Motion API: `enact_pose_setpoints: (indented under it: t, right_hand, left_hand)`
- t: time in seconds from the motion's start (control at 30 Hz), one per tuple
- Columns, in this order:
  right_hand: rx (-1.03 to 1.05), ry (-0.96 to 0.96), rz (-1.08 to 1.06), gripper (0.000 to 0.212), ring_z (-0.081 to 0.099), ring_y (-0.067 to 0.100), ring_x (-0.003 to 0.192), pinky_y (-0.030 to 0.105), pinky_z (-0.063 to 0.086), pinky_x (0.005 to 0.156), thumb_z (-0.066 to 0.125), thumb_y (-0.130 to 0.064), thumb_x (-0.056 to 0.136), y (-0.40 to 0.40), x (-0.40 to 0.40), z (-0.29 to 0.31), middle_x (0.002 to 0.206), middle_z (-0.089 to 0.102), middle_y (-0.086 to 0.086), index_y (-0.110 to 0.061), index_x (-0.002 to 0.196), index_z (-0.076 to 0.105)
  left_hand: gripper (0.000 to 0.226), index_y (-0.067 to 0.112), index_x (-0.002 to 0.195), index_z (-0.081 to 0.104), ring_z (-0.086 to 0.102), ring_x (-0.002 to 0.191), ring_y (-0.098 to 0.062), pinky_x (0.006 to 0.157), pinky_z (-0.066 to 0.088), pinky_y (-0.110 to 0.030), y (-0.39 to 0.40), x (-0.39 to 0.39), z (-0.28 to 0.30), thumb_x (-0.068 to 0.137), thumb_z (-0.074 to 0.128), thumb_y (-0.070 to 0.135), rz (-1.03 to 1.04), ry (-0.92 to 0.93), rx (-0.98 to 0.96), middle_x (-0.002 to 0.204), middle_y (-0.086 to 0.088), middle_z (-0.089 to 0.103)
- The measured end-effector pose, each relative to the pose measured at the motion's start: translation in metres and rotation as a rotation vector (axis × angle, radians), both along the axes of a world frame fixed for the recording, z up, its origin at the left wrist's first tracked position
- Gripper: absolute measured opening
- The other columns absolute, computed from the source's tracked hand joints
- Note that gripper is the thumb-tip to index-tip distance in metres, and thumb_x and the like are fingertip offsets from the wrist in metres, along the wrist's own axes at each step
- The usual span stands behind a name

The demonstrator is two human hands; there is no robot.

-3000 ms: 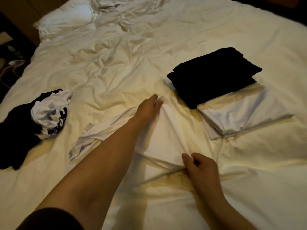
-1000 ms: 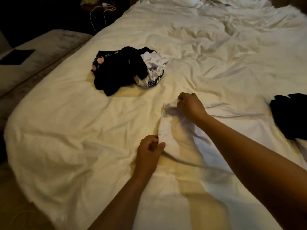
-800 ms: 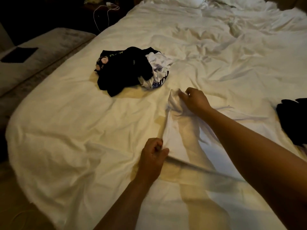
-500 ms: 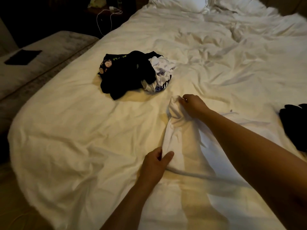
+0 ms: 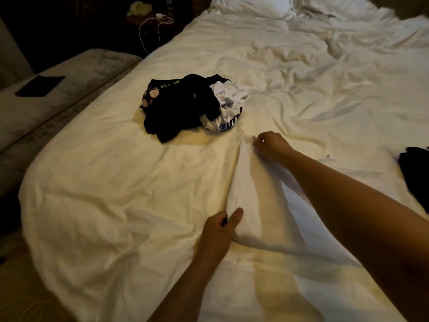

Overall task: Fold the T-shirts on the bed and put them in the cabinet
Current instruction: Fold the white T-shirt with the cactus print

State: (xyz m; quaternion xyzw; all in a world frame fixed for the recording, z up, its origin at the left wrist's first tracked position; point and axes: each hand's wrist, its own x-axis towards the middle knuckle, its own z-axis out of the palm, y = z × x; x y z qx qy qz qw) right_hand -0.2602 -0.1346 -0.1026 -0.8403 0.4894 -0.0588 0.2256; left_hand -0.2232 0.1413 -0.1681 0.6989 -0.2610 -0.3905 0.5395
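One wide bed with rumpled white covers carries everything. Across its near part lies a white T-shirt, its left edge lifted: the right hand pinches the far corner, the left hand grasps the near corner. Beyond sits a heap of unfolded shirts, black and white.

Open duvet lies left of the white T-shirt, offering bare room out to the bed's left edge. Farther off, a heap of black and white clothes blocks the way. At the right edge sits a black garment. Wrinkled bedding stretches free toward the far pillows.
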Motion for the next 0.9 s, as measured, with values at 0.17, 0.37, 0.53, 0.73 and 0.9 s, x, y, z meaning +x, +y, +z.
enact_pose_setpoints:
  t: [0.17, 0.37, 0.53, 0.73, 0.9]
  right_hand:
    - [0.039, -0.051, -0.001, 0.031, 0.054, 0.027, 0.085, 0.033, 0.04, 0.068, 0.051, -0.036, 0.098, 0.003, 0.003, -0.001, 0.087, 0.058, 0.007, -0.009, 0.089, 0.063]
    - [-0.012, -0.267, -0.017, 0.044, 0.048, 0.027, 0.072, 0.035, 0.03, 0.062, 0.049, -0.039, 0.102, 0.0, 0.007, 0.005, 0.075, 0.056, 0.013, -0.004, 0.076, 0.056]
    - [0.002, -0.011, 0.024, 0.034, 0.059, 0.029, 0.103, 0.033, 0.044, 0.08, 0.057, -0.037, 0.097, 0.01, 0.0, -0.001, 0.112, 0.064, 0.009, -0.013, 0.12, 0.063]
    - [-0.067, -0.214, -0.076, 0.028, 0.06, 0.028, 0.097, 0.037, 0.044, 0.079, 0.055, -0.037, 0.098, 0.023, -0.051, -0.01, 0.1, 0.065, 0.007, -0.013, 0.105, 0.067]
    - [-0.082, -0.19, -0.123, 0.023, 0.06, 0.023, 0.091, 0.042, 0.051, 0.085, 0.052, -0.028, 0.099, 0.03, -0.113, -0.018, 0.101, 0.067, 0.005, -0.013, 0.109, 0.067]
  left_hand:
    - [0.054, 0.002, 0.064, 0.042, 0.04, 0.062, -0.016, 0.063, 0.032, -0.03, -0.01, 0.011, 0.0, 0.083, 0.07, 0.044, 0.062, 0.08, -0.036, 0.061, -0.004, 0.042]
    - [0.044, -0.004, 0.075, 0.046, 0.043, 0.068, -0.014, 0.064, 0.037, -0.027, -0.002, 0.004, 0.002, 0.1, 0.056, 0.03, 0.195, 0.079, -0.078, 0.071, -0.005, 0.046]
    - [0.038, 0.014, 0.063, 0.058, 0.05, 0.054, -0.005, 0.055, 0.039, -0.021, 0.003, 0.002, 0.0, 0.085, 0.074, 0.041, -0.002, -0.045, 0.063, 0.056, 0.009, 0.054]
    - [0.051, 0.009, 0.089, 0.071, 0.069, 0.078, -0.025, 0.067, 0.052, -0.029, 0.008, -0.001, -0.004, 0.071, 0.075, 0.057, 0.004, -0.143, 0.114, 0.081, -0.008, 0.073]
    - [0.078, 0.025, 0.139, 0.04, 0.049, 0.122, -0.019, 0.099, 0.04, -0.024, -0.005, -0.012, 0.01, 0.072, 0.078, 0.017, 0.089, -0.423, 0.121, 0.132, 0.002, 0.05]
